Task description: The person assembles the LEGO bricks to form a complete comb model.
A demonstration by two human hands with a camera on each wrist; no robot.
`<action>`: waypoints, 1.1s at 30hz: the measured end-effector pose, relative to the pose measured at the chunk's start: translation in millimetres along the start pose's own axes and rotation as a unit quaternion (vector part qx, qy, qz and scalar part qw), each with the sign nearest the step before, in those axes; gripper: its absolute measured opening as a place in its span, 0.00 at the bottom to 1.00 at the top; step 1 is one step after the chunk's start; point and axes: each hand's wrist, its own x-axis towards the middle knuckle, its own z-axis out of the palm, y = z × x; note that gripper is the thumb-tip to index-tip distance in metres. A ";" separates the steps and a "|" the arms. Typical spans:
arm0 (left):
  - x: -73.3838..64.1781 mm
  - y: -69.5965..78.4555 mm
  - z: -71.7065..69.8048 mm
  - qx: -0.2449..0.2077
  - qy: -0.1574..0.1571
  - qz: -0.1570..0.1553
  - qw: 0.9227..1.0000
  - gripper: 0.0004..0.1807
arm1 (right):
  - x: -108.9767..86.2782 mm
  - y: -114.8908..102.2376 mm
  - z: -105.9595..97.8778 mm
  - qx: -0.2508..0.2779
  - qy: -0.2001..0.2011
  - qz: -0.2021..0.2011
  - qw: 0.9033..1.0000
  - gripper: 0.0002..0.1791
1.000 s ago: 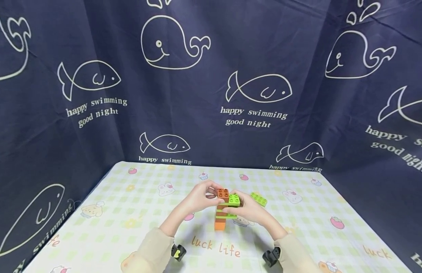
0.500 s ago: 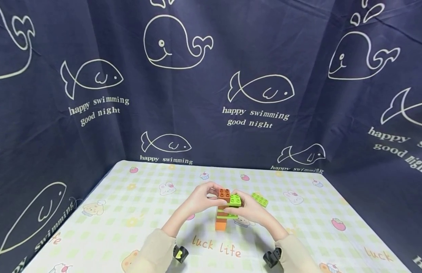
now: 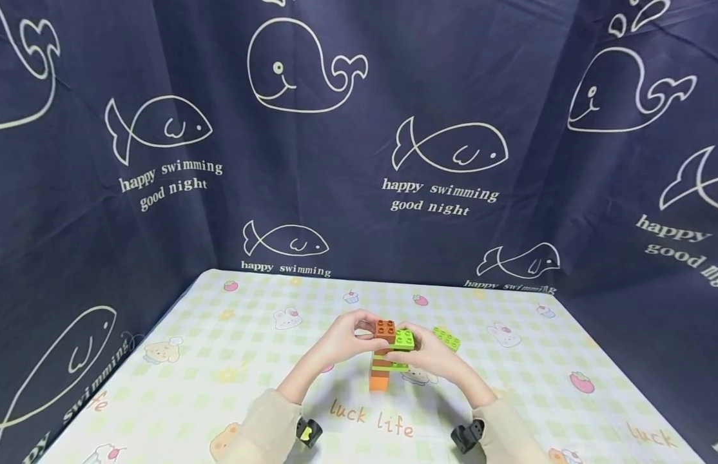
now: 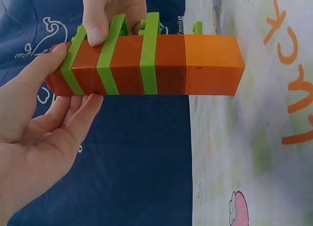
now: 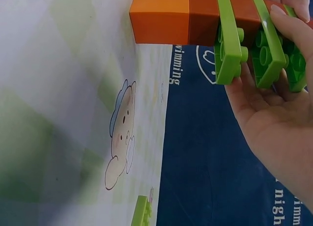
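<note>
A tower of toy building bricks stands on the table, with an orange brick [image 3: 378,384] at its foot. Above it, reddish-brown bricks [image 4: 128,65] alternate with three thin green plates [image 5: 231,50] that jut out to the right. My left hand [image 3: 343,340] pinches the top brown brick [image 3: 385,330] between thumb and fingers from the left. From the right, my right hand [image 3: 431,356] grips the upper tower; its thumb lies on a brown brick and its fingers reach behind the green plates. Those fingers are partly hidden in the head view.
A loose green plate [image 3: 446,338] with studs lies on the table just behind the right hand. The table [image 3: 220,374] has a pale checked cloth with printed cartoons. A dark blue curtain [image 3: 359,193] with whales and fish hangs around its back and sides.
The head view has shifted slightly, so everything sits a little differently in it. Both hands keep the same hold on the tower, which looks unchanged.
</note>
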 end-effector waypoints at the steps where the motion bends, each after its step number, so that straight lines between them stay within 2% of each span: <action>1: 0.1 0.3 0.3 0.000 -0.001 0.000 1.000 0.19 | -0.3 -0.1 -0.7 0.001 -0.002 -0.002 1.000 0.19; 12: 3.0 6.1 0.5 0.021 0.003 0.008 1.000 0.18 | -2.0 1.2 -7.8 -0.006 0.004 0.021 1.000 0.21; 24: 1.1 2.9 -0.7 0.004 0.007 -0.010 1.000 0.19 | -9.1 1.4 -16.3 0.002 0.010 0.010 1.000 0.19; 33: -1.6 2.3 -0.3 -0.018 0.002 -0.011 1.000 0.19 | -13.8 11.0 -20.9 0.007 0.006 0.003 1.000 0.18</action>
